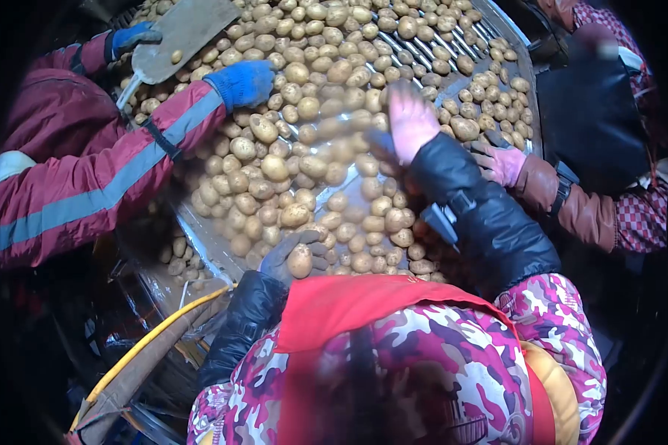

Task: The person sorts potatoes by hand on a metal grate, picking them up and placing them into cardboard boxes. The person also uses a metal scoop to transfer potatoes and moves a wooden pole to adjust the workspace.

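Note:
Many yellow-brown potatoes lie heaped over a metal sorting table, just in front of my body. Low at the near edge, my left hand, in a grey glove, has its fingers curled around a single potato. Further out, my right hand in a pink glove with dark fingertips is stretched over the heap. Its fingers look extended and I see nothing held, though motion blurs the tips and the potatoes near it.
At left, a co-worker's blue glove rests on potatoes; the other holds a flat scoop. Another person's pink glove is at the right edge. Metal rollers show at the back. A yellow-edged hose curves at lower left.

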Motion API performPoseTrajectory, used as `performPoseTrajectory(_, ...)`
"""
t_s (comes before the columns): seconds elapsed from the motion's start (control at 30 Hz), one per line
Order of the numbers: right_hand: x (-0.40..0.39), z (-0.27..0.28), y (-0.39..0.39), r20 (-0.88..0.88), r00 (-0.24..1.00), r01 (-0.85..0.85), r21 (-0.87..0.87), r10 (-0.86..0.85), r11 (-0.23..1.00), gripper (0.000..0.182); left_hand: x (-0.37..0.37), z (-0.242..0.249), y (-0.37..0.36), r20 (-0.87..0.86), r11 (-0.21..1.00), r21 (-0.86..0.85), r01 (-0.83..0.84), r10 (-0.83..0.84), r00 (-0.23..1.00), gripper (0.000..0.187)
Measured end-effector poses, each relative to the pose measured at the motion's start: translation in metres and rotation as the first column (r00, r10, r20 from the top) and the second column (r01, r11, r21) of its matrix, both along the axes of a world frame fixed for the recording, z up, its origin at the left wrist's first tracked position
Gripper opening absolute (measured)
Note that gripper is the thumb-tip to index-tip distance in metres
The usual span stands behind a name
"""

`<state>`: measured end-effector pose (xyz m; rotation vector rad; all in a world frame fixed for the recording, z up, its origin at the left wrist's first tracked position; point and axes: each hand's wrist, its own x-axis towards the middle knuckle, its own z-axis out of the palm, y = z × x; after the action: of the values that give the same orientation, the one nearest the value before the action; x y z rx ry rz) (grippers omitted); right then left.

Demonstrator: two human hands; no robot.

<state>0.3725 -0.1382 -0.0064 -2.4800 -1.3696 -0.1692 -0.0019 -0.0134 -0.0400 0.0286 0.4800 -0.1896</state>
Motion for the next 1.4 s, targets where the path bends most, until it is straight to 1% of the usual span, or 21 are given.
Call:
performPoseTrajectory(0.07, -0.041, 0.007, -0.007, -0.058, 0.998, -0.005, -0.222, -0.008, 0.975, 0.097, 0.003, -0.004, -0.002, 0.069, 0.993, -0.117, -0.031, 0.04, 0.997, 0.057)
performPoseTrajectory(0.13, -0.063, -0.013, -0.019, 0.111, 0.988, -0.077, -0.247, 0.108, 0.966, 0.096, 0.004, 0.0, -0.001, 0.03, 0.998, 0.059, 0.015, -0.017, 0.999, 0.056)
performPoseTrajectory(0.2, -0.081, 0.004, -0.026, -0.152, 0.976, -0.192, -0.237, 0.159, 0.952, 0.089, 0.003, 0.008, 0.001, -0.025, 0.987, 0.154, 0.042, -0.039, 0.999, 0.056)
performPoseTrajectory(0.27, -0.092, 0.024, -0.035, -0.142, 0.936, -0.347, -0.228, 0.321, 0.91, 0.073, 0.006, 0.016, 0.001, -0.071, 0.984, 0.17, 0.051, -0.039, 0.997, 0.055)
performPoseTrajectory(0.37, -0.085, 0.036, -0.028, -0.336, 0.813, -0.541, -0.13, 0.476, 0.831, 0.062, 0.01, 0.02, 0.001, -0.127, 0.966, 0.239, 0.098, -0.069, 0.99, 0.054)
performPoseTrajectory(0.47, -0.063, 0.05, 0.009, -0.341, 0.908, -0.309, -0.154, 0.243, 0.939, 0.053, 0.011, 0.027, -0.003, -0.128, 0.964, 0.253, 0.079, -0.048, 0.991, 0.053)
performPoseTrajectory(0.5, -0.051, 0.029, 0.018, -0.185, 0.939, -0.294, 0.003, 0.29, 0.956, 0.047, 0.01, 0.026, -0.003, -0.125, 0.967, 0.243, 0.073, -0.043, 0.991, 0.053)
performPoseTrajectory(0.6, -0.043, 0.015, 0.048, -0.041, 0.985, -0.171, -0.174, 0.167, 0.97, 0.045, 0.012, 0.026, -0.003, -0.104, 0.979, 0.199, 0.048, -0.028, 0.994, 0.051)
performPoseTrajectory(0.67, -0.036, 0.015, 0.057, -0.068, 0.986, -0.161, -0.247, 0.149, 0.955, 0.046, 0.015, 0.034, -0.005, -0.067, 0.99, 0.142, 0.018, -0.008, 0.998, 0.05)
performPoseTrajectory(0.8, -0.026, 0.014, 0.061, -0.032, 0.986, -0.164, -0.318, 0.162, 0.934, 0.045, 0.019, 0.034, -0.006, -0.163, 0.961, 0.265, 0.083, -0.041, 0.986, 0.049)
performPoseTrajectory(0.87, -0.03, 0.013, 0.067, -0.054, 0.99, -0.141, -0.319, 0.13, 0.937, 0.031, 0.022, 0.042, -0.005, -0.202, 0.942, 0.309, 0.129, -0.067, 0.977, 0.049)
performPoseTrajectory(0.93, -0.033, 0.018, 0.07, -0.05, 0.99, -0.139, -0.401, 0.13, 0.905, 0.024, 0.022, 0.043, -0.003, -0.167, 0.97, 0.225, 0.095, -0.057, 0.984, 0.048)
performPoseTrajectory(0.97, -0.034, 0.021, 0.068, -0.053, 0.987, -0.163, -0.355, 0.154, 0.921, 0.017, 0.021, 0.043, -0.004, -0.148, 0.98, 0.181, 0.078, -0.051, 0.988, 0.047)
performPoseTrajectory(1.07, -0.013, 0.035, 0.067, -0.26, 0.948, -0.246, -0.238, 0.182, 0.94, 0.024, 0.019, 0.052, -0.006, -0.196, 0.913, 0.38, 0.147, -0.076, 0.978, 0.044)
performPoseTrajectory(1.1, 0.02, 0.006, 0.07, -0.297, 0.879, -0.329, 0.184, 0.372, 0.926, 0.02, 0.018, 0.049, -0.005, -0.199, 0.92, 0.363, 0.148, -0.079, 0.977, 0.044)
performPoseTrajectory(1.13, 0.04, 0.008, 0.08, -0.319, 0.848, -0.325, 0.318, 0.423, 0.891, 0.017, 0.016, 0.045, -0.004, -0.194, 0.947, 0.292, 0.134, -0.079, 0.978, 0.044)
performPoseTrajectory(1.2, 0.041, 0.031, 0.097, -0.396, 0.916, 0.01, 0.183, 0.064, 0.983, 0.018, 0.017, 0.036, -0.002, -0.182, 0.983, 0.149, 0.107, -0.079, 0.98, 0.045)
performPoseTrajectory(1.27, 0.037, 0.045, 0.119, -0.13, 0.988, -0.093, -0.039, 0.088, 0.995, 0.027, 0.019, 0.043, -0.003, -0.162, 0.981, 0.17, 0.097, -0.069, 0.984, 0.046)
performPoseTrajectory(1.3, 0.033, 0.05, 0.132, -0.035, 0.992, -0.125, -0.279, 0.12, 0.952, 0.037, 0.019, 0.046, -0.004, -0.154, 0.979, 0.183, 0.093, -0.065, 0.986, 0.046)
performPoseTrajectory(1.33, 0.039, 0.016, 0.138, 0.16, 0.969, -0.151, -0.222, 0.189, 0.963, 0.041, 0.018, 0.045, -0.005, -0.166, 0.972, 0.212, 0.104, -0.069, 0.984, 0.048)
performPoseTrajectory(1.4, 0.037, 0.007, 0.146, 0.153, 0.969, -0.152, -0.257, 0.195, 0.954, 0.042, 0.017, 0.042, -0.004, -0.194, 0.955, 0.27, 0.127, -0.075, 0.978, 0.053)
